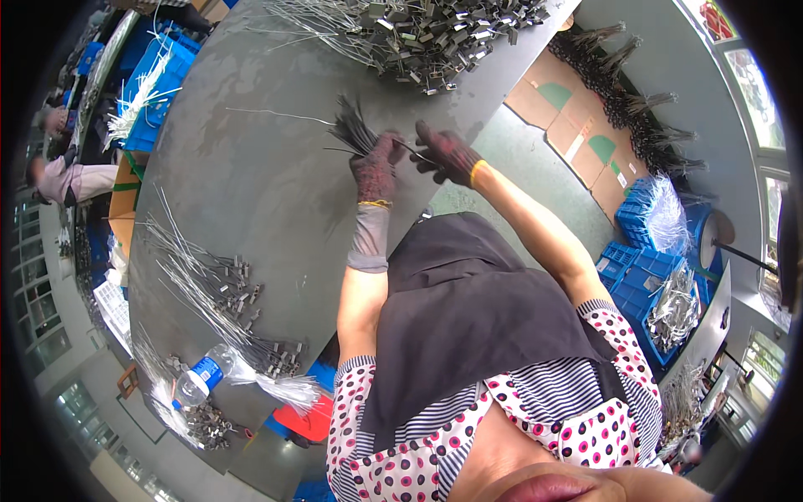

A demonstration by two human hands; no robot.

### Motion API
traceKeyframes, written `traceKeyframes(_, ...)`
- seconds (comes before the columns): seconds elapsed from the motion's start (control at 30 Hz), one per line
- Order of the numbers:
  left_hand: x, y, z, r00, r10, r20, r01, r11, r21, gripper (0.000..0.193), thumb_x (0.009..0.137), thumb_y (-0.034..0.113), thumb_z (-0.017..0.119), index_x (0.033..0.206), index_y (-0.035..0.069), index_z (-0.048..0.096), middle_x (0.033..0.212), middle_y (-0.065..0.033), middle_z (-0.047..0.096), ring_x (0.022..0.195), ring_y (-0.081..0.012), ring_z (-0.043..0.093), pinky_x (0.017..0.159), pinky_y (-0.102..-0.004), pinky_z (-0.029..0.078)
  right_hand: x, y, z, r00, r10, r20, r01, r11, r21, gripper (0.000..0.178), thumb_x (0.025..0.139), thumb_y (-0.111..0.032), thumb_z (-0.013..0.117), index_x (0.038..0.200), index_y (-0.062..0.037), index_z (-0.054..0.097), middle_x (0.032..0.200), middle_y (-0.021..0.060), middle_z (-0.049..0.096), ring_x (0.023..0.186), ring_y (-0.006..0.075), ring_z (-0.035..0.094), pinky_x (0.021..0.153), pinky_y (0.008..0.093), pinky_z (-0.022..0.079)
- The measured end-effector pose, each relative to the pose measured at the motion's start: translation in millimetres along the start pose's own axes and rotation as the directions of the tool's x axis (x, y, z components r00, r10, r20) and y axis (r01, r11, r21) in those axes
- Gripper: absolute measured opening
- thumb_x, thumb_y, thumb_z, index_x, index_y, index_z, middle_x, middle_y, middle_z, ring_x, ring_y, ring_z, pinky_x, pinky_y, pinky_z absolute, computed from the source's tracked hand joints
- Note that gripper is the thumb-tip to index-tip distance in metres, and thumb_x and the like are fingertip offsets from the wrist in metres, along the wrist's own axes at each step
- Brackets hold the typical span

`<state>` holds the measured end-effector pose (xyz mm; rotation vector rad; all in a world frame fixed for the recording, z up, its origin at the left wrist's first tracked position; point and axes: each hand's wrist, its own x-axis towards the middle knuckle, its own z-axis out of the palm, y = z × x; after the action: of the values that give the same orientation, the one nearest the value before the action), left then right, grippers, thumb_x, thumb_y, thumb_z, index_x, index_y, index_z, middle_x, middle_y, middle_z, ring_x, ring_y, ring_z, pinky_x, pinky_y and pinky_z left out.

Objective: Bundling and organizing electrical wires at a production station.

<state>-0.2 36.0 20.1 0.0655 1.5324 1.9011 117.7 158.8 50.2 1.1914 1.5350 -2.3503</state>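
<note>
My left hand [374,170], in a dark red-and-black knit glove, is closed round a bundle of thin dark wires [355,132]. The wires fan out above the fist, over the grey metal table [276,167]. One long pale wire [280,112] sticks out leftward from the bundle. Close by on the right, my right hand [449,156] wears a similar glove, with its thumb raised and its fingers curled. A thin dark strand [409,149] runs between the two hands, and its end goes into the right fingers.
A large heap of wires with dark metal clips [427,42] lies at the table's far end. More clipped wires [226,289], a water bottle [199,382] and white ties [284,389] lie near left. Blue crates [640,276] and cardboard with bundles [577,130] are at right. A person [75,180] is far left.
</note>
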Motion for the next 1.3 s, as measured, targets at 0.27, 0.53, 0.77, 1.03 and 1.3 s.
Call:
traceKeyframes(0.27, 34, 47, -6, 1.000, 0.002, 0.023, -0.001, 0.999, -0.040, 0.021, 0.089, 0.013, 0.069, 0.097, -0.007, 0.070, 0.096, -0.0123, 0.072, 0.083, -0.0196, 0.070, 0.080, -0.0295, 0.055, 39, -24, 37, 0.997, -0.002, 0.074, -0.014, 0.976, 0.216, 0.082, 0.094, -0.070, 0.040, 0.124, 0.0055, 0.051, 0.103, 0.0097, 0.067, 0.075, 0.0147, 0.059, 0.055, 0.0278, 0.044)
traceKeyframes(0.53, 58, 12, -34, 0.996, -0.023, 0.089, -0.008, 0.941, 0.337, 0.012, 0.087, 0.013, 0.064, 0.089, 0.004, 0.072, 0.080, -0.0029, 0.069, 0.075, -0.0105, 0.063, 0.070, -0.0254, 0.051, 47, -9, 32, 0.988, 0.025, 0.152, -0.077, 0.933, 0.351, 0.073, 0.095, -0.063, 0.049, 0.120, 0.0049, 0.052, 0.100, 0.0100, 0.064, 0.070, 0.0098, 0.052, 0.051, 0.0244, 0.039)
traceKeyframes(0.77, 45, 12, -17, 0.997, -0.077, -0.020, 0.079, 0.934, 0.350, 0.017, 0.080, 0.017, 0.069, 0.075, 0.001, 0.069, 0.071, -0.0038, 0.066, 0.065, -0.0122, 0.058, 0.059, -0.0286, 0.044, 59, -6, 42, 0.998, 0.061, -0.026, -0.056, 0.986, 0.156, 0.065, 0.098, -0.061, 0.040, 0.116, 0.0009, 0.053, 0.094, 0.0135, 0.068, 0.069, 0.0162, 0.060, 0.053, 0.0283, 0.044)
traceKeyframes(1.03, 43, 5, -19, 1.000, 0.023, 0.007, -0.024, 0.969, 0.247, 0.024, 0.076, 0.023, 0.076, 0.073, 0.001, 0.068, 0.068, -0.0060, 0.066, 0.052, -0.0130, 0.053, 0.051, -0.0288, 0.041, 115, 26, 34, 0.869, -0.493, 0.051, 0.438, 0.716, -0.544, 0.041, 0.098, -0.023, 0.053, 0.130, -0.0004, 0.040, 0.094, 0.0229, 0.068, 0.071, 0.0312, 0.070, 0.065, 0.0430, 0.057)
traceKeyframes(1.3, 55, 6, -47, 0.985, 0.030, -0.167, 0.079, 0.788, 0.611, 0.038, 0.084, 0.035, 0.074, 0.091, -0.002, 0.072, 0.082, -0.0104, 0.072, 0.075, -0.0248, 0.067, 0.072, -0.0370, 0.050, 98, -54, 26, 0.943, -0.280, -0.179, 0.281, 0.960, -0.018, 0.066, 0.095, -0.050, 0.052, 0.130, 0.0058, 0.049, 0.112, 0.0267, 0.066, 0.095, 0.0353, 0.067, 0.082, 0.0434, 0.056)
